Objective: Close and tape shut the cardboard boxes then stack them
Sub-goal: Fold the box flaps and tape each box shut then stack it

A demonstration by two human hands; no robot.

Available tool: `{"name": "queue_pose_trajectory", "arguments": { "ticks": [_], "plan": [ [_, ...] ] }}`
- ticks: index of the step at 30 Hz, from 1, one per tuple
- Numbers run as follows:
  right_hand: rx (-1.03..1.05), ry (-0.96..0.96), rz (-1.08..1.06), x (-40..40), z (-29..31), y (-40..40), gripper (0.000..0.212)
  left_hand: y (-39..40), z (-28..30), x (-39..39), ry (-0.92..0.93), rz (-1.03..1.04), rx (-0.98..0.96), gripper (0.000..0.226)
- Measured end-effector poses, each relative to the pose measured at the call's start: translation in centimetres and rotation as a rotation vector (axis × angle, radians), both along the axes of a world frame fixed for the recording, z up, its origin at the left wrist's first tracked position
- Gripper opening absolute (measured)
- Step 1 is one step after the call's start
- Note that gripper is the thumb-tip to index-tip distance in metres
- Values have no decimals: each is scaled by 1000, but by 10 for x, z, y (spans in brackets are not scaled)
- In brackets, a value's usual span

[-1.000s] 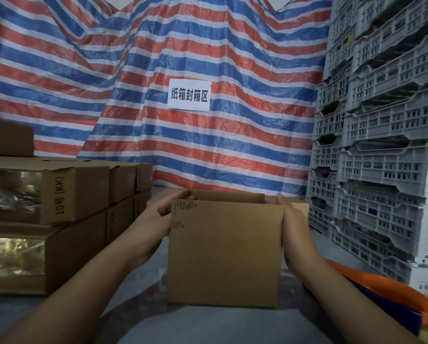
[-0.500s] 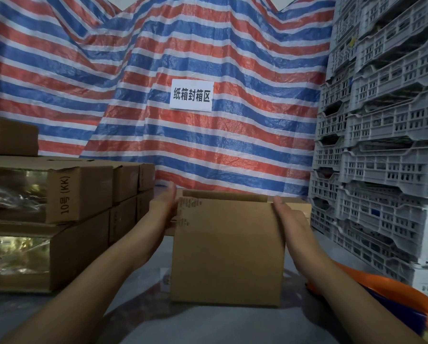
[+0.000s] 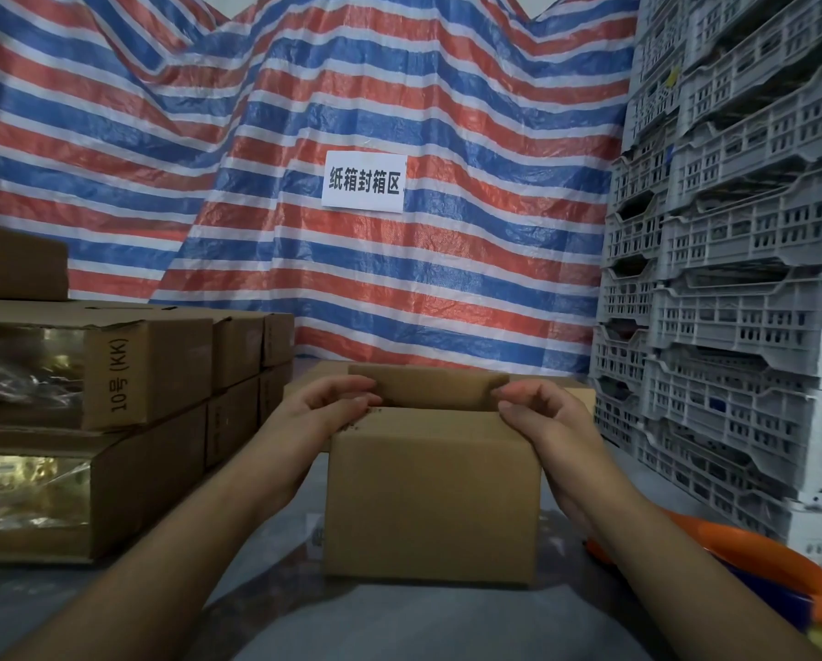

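Observation:
A plain cardboard box [image 3: 430,498] stands on the grey table right in front of me, its top partly open with the far flap upright. My left hand [image 3: 325,410] sits at the box's top left corner, fingers curled over the near flap's edge. At the top right corner my right hand [image 3: 540,415] does the same, fingers curled and pinching that flap. Both hands are folding the near flap down over the opening. The inside of the box is hidden.
Taped cardboard boxes [image 3: 113,369] are stacked at the left. Grey plastic crates [image 3: 742,298] tower on the right. An orange and blue rim [image 3: 776,565] lies at the lower right. Another box [image 3: 575,393] sits behind. A striped tarp [image 3: 304,136] hangs at the back.
Both hands moved from the box's sides up onto its top corners, and the near flap, upright before, is now bent down over the opening. The box sits lower in view.

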State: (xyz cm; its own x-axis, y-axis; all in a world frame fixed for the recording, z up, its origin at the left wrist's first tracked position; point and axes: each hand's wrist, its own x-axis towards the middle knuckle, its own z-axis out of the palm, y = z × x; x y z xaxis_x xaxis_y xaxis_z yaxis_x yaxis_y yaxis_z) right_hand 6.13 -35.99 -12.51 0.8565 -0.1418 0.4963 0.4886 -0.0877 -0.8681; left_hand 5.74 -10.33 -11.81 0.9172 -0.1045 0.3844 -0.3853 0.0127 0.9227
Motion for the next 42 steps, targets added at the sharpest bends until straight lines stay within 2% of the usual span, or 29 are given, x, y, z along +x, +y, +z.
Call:
{"name": "queue_pose_trajectory", "arguments": {
  "ticks": [3, 6, 8, 10, 12, 17, 20, 24, 35, 39, 42],
  "plan": [
    [74, 38, 5, 4, -2, 1, 29, -4, 1, 0, -11, 68, -61, 32],
    [118, 128, 91, 5, -1, 1, 49, -5, 1, 1, 4, 56, -102, 61],
    [152, 211, 205, 5, -1, -1, 61, -4, 1, 1, 33, -33, -111, 54],
    [159, 266, 351, 3, 0, -3, 56, -4, 1, -2, 44, -116, -66, 40],
    [143, 290, 431, -1, 2, -4, 51, -4, 1, -2, 55, -99, -56, 38],
    [206, 258, 359, -4, 3, -3, 53, -1, -3, 2, 75, -12, -13, 20],
    [172, 216, 331, -4, 4, -1, 41, 1, -5, 6, 88, 17, 22, 11],
    [99, 236, 285, -8, 4, 1, 28, 4, -5, 10, 83, 34, 95, 10],
    [-24, 225, 145, -2, 4, 0, 24, 6, -3, 7, 119, 7, 102, 18],
    [-9, 218, 145, 2, 1, -1, 23, 5, 9, 4, 49, 120, 270, 14],
    [-5, 223, 134, 5, -2, -1, 21, -10, 25, -7, -152, 327, 468, 20]
  ]
}}
